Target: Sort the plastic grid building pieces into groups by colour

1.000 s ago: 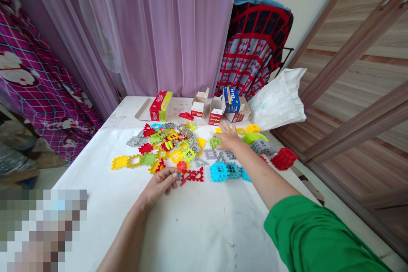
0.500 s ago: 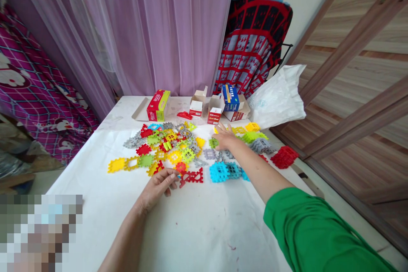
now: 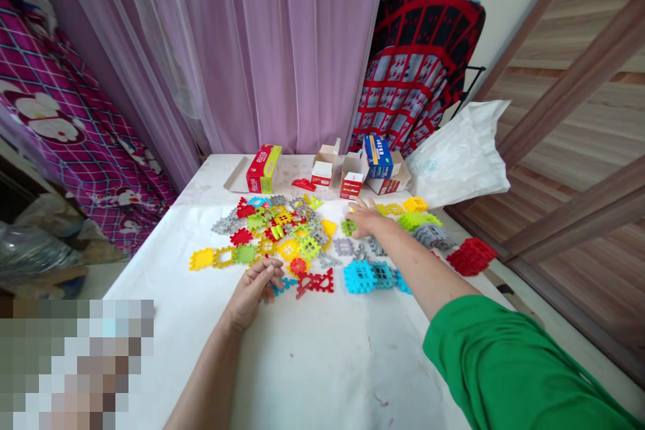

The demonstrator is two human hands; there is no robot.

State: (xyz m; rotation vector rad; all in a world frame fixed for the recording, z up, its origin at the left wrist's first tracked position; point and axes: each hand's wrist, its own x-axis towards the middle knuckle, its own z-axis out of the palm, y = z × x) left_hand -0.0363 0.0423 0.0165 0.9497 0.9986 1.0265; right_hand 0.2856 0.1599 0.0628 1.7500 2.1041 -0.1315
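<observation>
My left hand [image 3: 258,289] is at the front of the heap, its fingers loosely bent and nothing visible in them. Right beside its fingertips lies a blue toothed plastic building piece [image 3: 285,285], partly hidden by the hand. A red lattice building piece [image 3: 315,282] lies just to the right of that. My right hand [image 3: 367,220] reaches forward over the table with its fingers spread. Next to its thumb is a green building piece [image 3: 347,227]. Stacked blue building pieces [image 3: 359,277] lie under and left of my right forearm.
Mixed interlocking pieces [image 3: 282,228] form a heap on the white table [image 3: 302,363]. Red stacked pieces [image 3: 472,256] sit near the right edge. Along the back stand a red-and-yellow box [image 3: 265,169], opened small cartons [image 3: 353,176], a blue box [image 3: 377,156] and a white bag [image 3: 461,154].
The view has shifted slightly left, so things appear farther right. My left hand has drawn a little left, uncovering more of the blue piece. My right hand stays by the green piece.
</observation>
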